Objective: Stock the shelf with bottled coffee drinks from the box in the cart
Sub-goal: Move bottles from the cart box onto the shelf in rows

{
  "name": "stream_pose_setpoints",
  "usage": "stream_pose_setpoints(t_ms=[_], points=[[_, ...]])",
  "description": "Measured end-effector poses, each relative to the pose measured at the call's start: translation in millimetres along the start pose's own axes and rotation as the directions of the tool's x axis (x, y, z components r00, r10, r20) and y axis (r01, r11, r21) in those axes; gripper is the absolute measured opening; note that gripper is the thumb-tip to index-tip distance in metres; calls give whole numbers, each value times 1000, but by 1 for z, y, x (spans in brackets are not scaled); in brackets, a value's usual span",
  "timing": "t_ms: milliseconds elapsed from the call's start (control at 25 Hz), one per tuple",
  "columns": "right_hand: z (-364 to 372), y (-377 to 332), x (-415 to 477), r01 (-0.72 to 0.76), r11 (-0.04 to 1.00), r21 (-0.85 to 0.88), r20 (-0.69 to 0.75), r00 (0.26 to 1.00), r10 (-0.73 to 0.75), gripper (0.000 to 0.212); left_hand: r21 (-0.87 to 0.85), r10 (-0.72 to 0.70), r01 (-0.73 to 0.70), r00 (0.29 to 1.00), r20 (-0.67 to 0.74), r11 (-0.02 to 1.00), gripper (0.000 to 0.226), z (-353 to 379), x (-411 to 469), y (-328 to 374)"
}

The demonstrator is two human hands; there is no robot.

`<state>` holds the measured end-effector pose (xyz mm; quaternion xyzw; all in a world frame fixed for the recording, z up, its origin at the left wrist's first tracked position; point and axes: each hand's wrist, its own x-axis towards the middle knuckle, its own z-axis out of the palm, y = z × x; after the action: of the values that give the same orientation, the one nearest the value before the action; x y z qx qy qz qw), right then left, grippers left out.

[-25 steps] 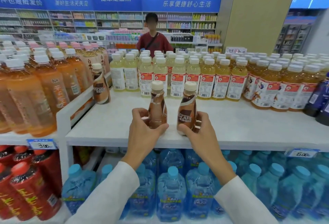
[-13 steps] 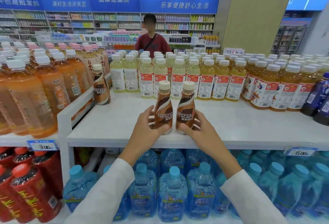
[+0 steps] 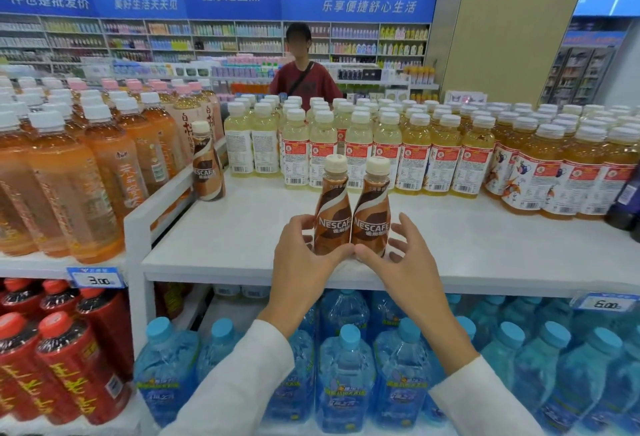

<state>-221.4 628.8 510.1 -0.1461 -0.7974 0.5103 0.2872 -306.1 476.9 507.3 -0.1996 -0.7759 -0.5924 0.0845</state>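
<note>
L hand (image 3: 301, 259) grips L coffee btl (image 3: 332, 217), R hand (image 3: 403, 262) touches R btl (image 3: 371, 219).

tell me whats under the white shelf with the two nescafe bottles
Under the white shelf stand rows of blue-capped water bottles. The left sleeve and right sleeve cover some of them, and how deep the rows run is hidden.
</note>
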Motion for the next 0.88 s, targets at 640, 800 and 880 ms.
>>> stream_pose_setpoints(t_ms=[640, 800, 880], points=[[147, -47, 95, 49, 998, -35, 97, 994, -46, 43, 92, -158, 186, 955, -252, 978, 46, -74, 99, -36], [179, -48, 117, 51, 998, -38, 93, 995, -47, 42, 64, -202, 240, 912, -357, 969, 51, -74, 128, -48], [189, -48, 126, 47, 999, -27, 93, 995, -44, 43, 34, -222, 252, 904, -365, 967, 47, -74, 139, -53]])
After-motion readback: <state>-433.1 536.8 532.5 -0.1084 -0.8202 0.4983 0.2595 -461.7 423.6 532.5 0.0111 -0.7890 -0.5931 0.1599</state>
